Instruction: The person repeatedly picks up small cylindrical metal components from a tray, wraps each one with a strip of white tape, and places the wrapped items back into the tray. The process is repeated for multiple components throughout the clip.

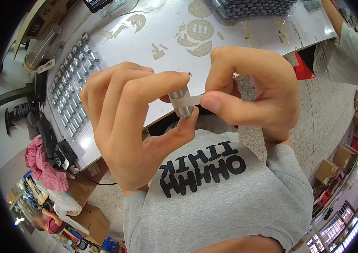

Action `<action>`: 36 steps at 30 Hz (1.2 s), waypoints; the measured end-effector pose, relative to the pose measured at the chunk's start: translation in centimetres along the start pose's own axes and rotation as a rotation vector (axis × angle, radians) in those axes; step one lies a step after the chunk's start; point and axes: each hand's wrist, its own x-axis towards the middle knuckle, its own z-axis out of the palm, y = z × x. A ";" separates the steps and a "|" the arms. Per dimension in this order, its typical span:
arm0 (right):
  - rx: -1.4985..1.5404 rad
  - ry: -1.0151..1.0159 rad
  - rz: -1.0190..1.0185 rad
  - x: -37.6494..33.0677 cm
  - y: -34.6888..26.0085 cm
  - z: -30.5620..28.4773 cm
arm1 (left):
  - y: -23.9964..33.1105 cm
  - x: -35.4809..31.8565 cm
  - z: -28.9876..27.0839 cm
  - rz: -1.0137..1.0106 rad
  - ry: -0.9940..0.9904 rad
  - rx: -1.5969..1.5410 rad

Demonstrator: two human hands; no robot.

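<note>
Between the thumb and index finger of my left hand (124,122) is a small silver metal cylinder (184,111), gripped by its two ends and held up near the table's front edge. A narrow whitish strip of tape (189,101) lies across the cylinder's side and runs off to the right. Its free end is pinched in my right hand (263,88), with thumb and index finger pressed together and the other fingers curled. The strip looks taut between the two hands. My left hand's other fingers are bent and hold nothing.
Rows of similar silver cylinders (75,86) stand on the white table (158,25) at left. A batch of dark metal parts (255,9) lies at the back, near a phone (95,3). Another person's sleeve (343,57) is at right. Cardboard boxes (325,172) sit on the floor.
</note>
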 end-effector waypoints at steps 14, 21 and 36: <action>0.377 -0.188 0.178 0.9 0.7 -0.2 | -1.3 -0.3 0.6 0.149 0.048 -0.315; 0.470 -0.212 0.107 0.7 0.7 0.0 | -2.0 -0.7 2.3 0.107 0.180 -0.576; -0.281 0.251 -0.528 -2.0 -0.6 2.1 | -2.6 -0.4 4.1 0.376 0.486 -0.413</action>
